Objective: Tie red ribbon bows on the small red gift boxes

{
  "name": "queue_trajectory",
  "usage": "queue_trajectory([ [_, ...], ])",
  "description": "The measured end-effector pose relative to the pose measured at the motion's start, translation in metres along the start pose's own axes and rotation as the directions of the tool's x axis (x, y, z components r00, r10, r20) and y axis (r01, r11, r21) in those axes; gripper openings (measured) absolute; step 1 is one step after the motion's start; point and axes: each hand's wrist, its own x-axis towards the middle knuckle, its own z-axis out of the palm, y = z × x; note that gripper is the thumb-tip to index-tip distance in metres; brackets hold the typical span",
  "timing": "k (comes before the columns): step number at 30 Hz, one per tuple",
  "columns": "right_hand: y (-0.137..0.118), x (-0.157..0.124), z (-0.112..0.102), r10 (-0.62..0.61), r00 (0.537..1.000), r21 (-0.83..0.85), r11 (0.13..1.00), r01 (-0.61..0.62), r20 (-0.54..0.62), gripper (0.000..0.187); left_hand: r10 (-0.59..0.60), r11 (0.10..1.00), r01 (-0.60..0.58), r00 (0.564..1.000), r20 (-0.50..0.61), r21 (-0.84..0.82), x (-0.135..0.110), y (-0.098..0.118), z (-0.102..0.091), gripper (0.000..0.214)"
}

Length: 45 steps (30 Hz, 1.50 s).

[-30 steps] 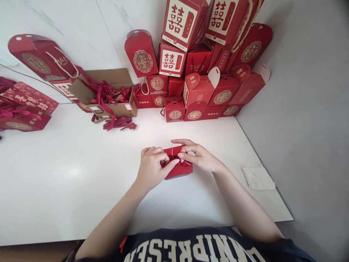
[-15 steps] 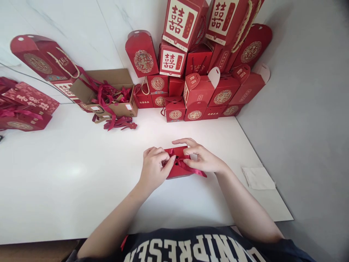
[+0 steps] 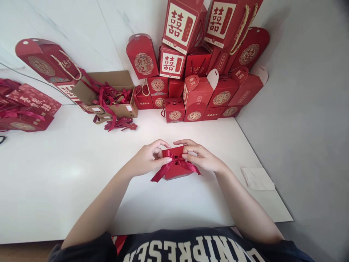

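Got a red gift box (image 3: 174,174) lying flat on the white worktop (image 3: 60,178), long side running pretty much left to right, a bit skewed, with a red ribbon (image 3: 188,165) tied across its middle and the tails fanning out to both sides. The box sits right between the hands, just in front of the fingers. The left hand (image 3: 145,159) is half curled over the box's far left corner with its fingertips by the bow; can't tell if it's actually pinching anything. The right hand (image 3: 200,157) is curled in tighter, fingers closed on the bow's loop. Up top-left there's an open cardboard box (image 3: 106,80) stuffed with tangled red ribbons (image 3: 111,95), and more loose ribbon pieces (image 3: 121,125) sit just in front of it. Behind that, a big pile of red double-happiness boxes (image 3: 171,62) is stacked against the wall.
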Motion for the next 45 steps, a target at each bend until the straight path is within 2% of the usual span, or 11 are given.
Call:
queue_trajectory([
  [5,0.000,0.000,0.001,-0.004,1.000,0.009,1.000,0.004,-0.013,0.025,-0.010,0.999,0.014,0.995,0.097,-0.036,0.012,-0.008,-0.006,0.017],
  [11,0.001,0.000,0.002,0.005,1.000,0.033,0.999,-0.004,-0.020,0.026,-0.024,0.990,0.052,0.978,0.205,-0.132,0.009,-0.006,-0.008,0.017],
  [16,-0.001,0.000,0.002,0.004,1.000,0.019,1.000,-0.003,-0.026,0.025,-0.054,0.986,0.111,0.921,0.385,-0.125,0.006,0.003,-0.011,0.022],
  [21,-0.001,0.001,0.003,-0.008,1.000,0.025,1.000,0.008,-0.005,0.024,-0.072,0.996,0.085,0.964,0.255,-0.038,0.009,0.006,-0.005,0.036],
  [27,0.002,0.000,0.002,0.004,1.000,0.054,0.999,-0.004,0.008,0.027,-0.070,0.993,0.093,0.955,0.289,-0.067,0.012,0.000,-0.007,0.037],
  [33,0.006,-0.001,0.001,0.030,0.999,0.085,0.996,-0.032,0.033,0.031,-0.031,0.998,0.037,0.992,0.125,-0.046,0.014,-0.014,-0.008,0.042],
  [35,0.007,-0.001,0.002,0.022,0.999,0.082,0.996,-0.025,0.035,0.031,-0.015,0.997,0.024,0.993,0.113,-0.079,0.014,-0.019,-0.006,0.043],
  [41,0.011,0.000,0.002,-0.019,0.999,0.074,0.997,0.016,0.032,0.032,0.069,0.948,-0.012,0.984,0.166,-0.319,0.020,-0.050,-0.003,0.042],
  [45,0.013,0.000,0.002,-0.032,0.999,0.127,0.991,0.029,0.016,0.034,0.086,0.928,-0.024,0.985,0.152,-0.372,0.024,-0.067,-0.001,0.040],
])
